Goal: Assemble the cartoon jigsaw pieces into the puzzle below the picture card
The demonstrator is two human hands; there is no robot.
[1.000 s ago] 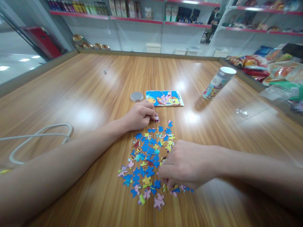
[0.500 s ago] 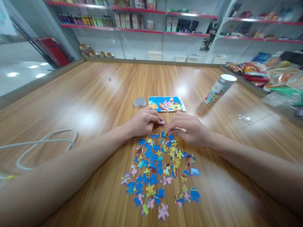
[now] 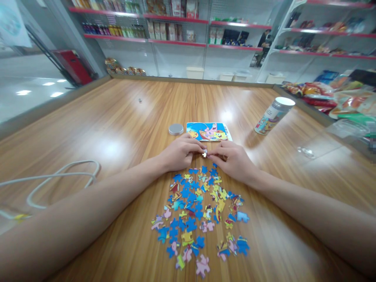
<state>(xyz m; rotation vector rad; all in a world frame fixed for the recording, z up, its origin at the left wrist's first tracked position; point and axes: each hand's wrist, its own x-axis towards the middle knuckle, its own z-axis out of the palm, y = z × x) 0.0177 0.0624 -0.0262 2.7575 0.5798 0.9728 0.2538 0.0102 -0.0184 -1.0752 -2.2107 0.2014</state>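
Just below the picture card (image 3: 202,132), my left hand (image 3: 179,152) is closed, with thumb and index finger at the edge of a small puzzle piece (image 3: 205,154). My right hand (image 3: 235,161) meets the same piece from the other side in a pinch. The piece shows pale and dark bits, and fingertips cover part of it. Closer to me, many loose puzzle pieces (image 3: 190,225) in blue, yellow and pink lie spread over the wooden table (image 3: 123,231). The card bears a cartoon picture with a pink and a yellow figure.
A round metal lid (image 3: 176,129) lies left of the card. To the right stands a printed canister (image 3: 273,116). A pale cable (image 3: 63,175) loops at the left, and a clear plastic scrap (image 3: 305,152) lies at the right. Packaged goods (image 3: 319,92) border the table's right side.
My right hand has moved left and slightly up, bringing its fingertips to the puzzle piece by my left hand. The whole view has shifted slightly.
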